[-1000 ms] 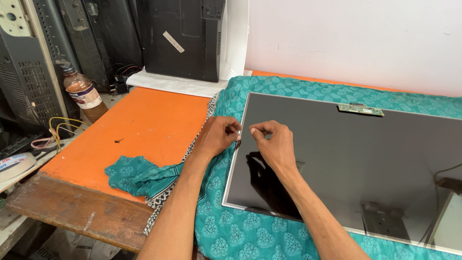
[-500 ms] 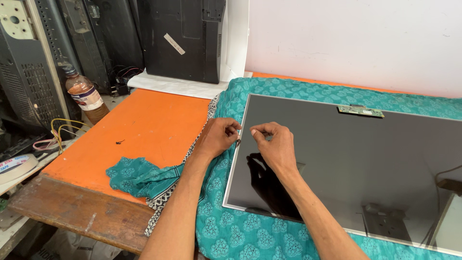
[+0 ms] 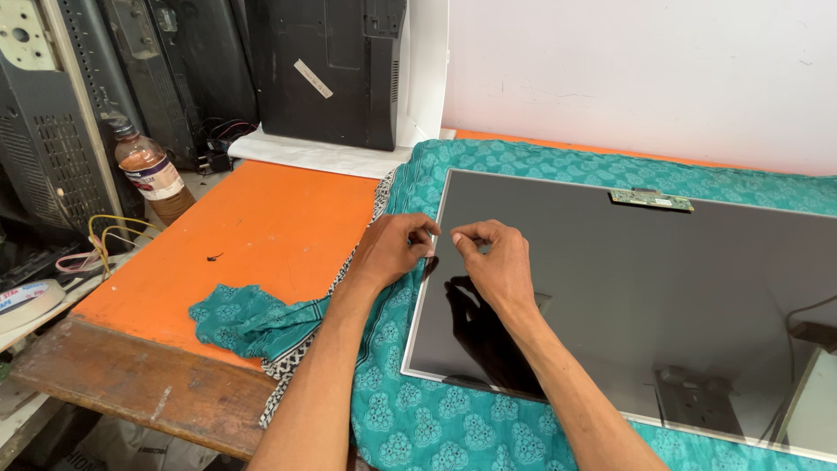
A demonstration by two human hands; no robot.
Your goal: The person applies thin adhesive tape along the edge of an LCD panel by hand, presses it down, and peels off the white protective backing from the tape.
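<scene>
On the teal patterned cloth [image 3: 436, 427], the thin, fragile, glossy black display panel [image 3: 628, 296] is pinched at its nine-o'clock edge by the left hand [image 3: 392, 251] and right hand [image 3: 490, 257], fingertips closed.

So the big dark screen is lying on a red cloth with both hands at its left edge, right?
Not quite: the cloth under the dark screen panel is teal green with a pattern, not red. The orange you see is the table top beside it. The head view shows this. The left hand and right hand are indeed at the panel's left edge.
</scene>
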